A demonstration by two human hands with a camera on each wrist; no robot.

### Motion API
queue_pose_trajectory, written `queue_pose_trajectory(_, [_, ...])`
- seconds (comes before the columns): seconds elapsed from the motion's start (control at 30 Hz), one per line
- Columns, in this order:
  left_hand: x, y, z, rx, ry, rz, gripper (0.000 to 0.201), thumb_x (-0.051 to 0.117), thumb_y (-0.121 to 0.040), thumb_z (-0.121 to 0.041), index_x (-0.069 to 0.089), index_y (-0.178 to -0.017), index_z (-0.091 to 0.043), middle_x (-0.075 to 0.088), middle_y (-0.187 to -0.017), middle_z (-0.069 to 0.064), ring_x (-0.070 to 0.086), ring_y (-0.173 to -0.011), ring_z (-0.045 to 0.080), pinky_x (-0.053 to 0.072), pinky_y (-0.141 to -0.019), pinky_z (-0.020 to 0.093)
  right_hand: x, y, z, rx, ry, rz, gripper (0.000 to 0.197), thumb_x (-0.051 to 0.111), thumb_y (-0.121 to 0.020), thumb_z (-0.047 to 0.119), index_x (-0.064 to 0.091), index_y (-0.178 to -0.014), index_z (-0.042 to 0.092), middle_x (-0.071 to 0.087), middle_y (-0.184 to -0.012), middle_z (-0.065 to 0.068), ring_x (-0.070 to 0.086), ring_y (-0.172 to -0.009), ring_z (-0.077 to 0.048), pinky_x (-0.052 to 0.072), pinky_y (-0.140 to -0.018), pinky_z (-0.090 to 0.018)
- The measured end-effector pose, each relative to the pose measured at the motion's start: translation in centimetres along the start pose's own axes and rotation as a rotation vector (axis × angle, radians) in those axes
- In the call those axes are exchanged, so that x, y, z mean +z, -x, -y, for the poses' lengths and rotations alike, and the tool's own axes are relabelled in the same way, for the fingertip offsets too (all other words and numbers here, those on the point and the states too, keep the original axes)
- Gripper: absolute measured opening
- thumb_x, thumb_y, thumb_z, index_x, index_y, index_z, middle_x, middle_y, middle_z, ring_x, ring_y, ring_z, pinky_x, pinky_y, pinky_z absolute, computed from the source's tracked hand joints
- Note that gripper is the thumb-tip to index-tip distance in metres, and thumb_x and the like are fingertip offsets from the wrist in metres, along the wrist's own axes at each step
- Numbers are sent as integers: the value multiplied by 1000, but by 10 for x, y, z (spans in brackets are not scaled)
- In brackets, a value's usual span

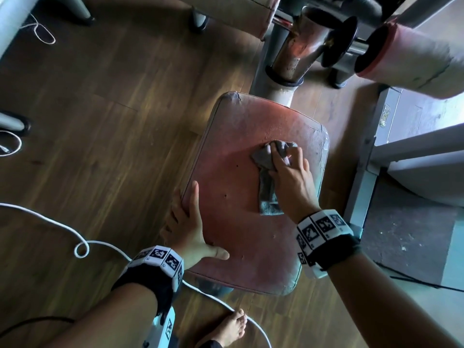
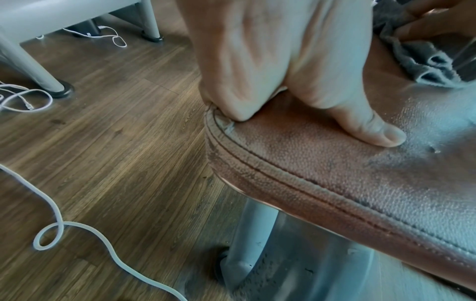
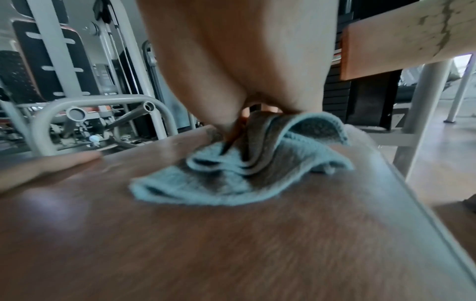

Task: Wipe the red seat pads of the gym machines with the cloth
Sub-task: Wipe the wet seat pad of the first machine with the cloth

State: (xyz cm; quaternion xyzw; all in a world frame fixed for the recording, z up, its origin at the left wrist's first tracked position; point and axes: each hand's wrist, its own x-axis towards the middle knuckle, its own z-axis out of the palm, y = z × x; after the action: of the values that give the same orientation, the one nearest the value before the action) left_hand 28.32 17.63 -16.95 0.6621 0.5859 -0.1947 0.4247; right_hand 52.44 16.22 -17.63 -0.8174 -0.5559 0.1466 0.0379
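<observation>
The worn red seat pad (image 1: 231, 222) fills the middle of the head view on a grey post. My right hand (image 1: 283, 156) presses a crumpled grey-blue cloth (image 1: 267, 189) onto the pad's far right part, with folds of cloth bunched between its fingers. The right wrist view shows the cloth (image 3: 231, 183) gathered under the palm on the seat pad (image 3: 231, 254). My left hand (image 1: 198, 229) holds the pad's near left edge. Its thumb (image 2: 373, 130) lies on top of the seat pad (image 2: 335, 173) and its fingers go over the side.
A red roller pad (image 1: 406, 59) and the chrome seat post (image 1: 296, 51) stand beyond the seat. A grey machine frame (image 1: 391, 136) runs along the right. A white cable (image 1: 82, 247) loops over the wood floor (image 1: 113, 109) on the left, near my bare foot (image 1: 231, 327).
</observation>
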Motion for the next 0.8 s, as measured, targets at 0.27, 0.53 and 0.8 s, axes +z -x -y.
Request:
queue_pose_trajectory(0.27, [-1, 0, 0, 3, 14, -1, 170, 94, -38, -56, -52, -126, -49, -41, -152, 3, -4, -148, 36, 21, -114, 61, -1, 16, 9, 48, -70, 32, 52, 40, -99, 45, 33, -148, 29, 31, -141, -8, 46, -108, -33, 48, -87, -45])
queue_pose_trajectory(0.53, [-1, 0, -1, -13, -3, 7, 170, 93, -37, -59, -52, -127, -47, -42, -152, 3, -2, -148, 36, 23, -113, 60, 2, 12, 23, 87, -105, -14, 50, 50, -98, 31, 38, -147, 32, 33, -143, -9, 45, -109, -31, 47, -91, -45])
queue_pose_trajectory(0.8, [-1, 0, -1, 0, 16, 3, 170, 93, -38, -58, -50, -129, -47, -42, -152, 2, -6, -148, 35, 22, -113, 61, -1, -5, 13, -14, -68, -24, 50, 54, -96, 19, 42, -143, 31, 35, -143, -9, 47, -98, -30, 49, -79, -41])
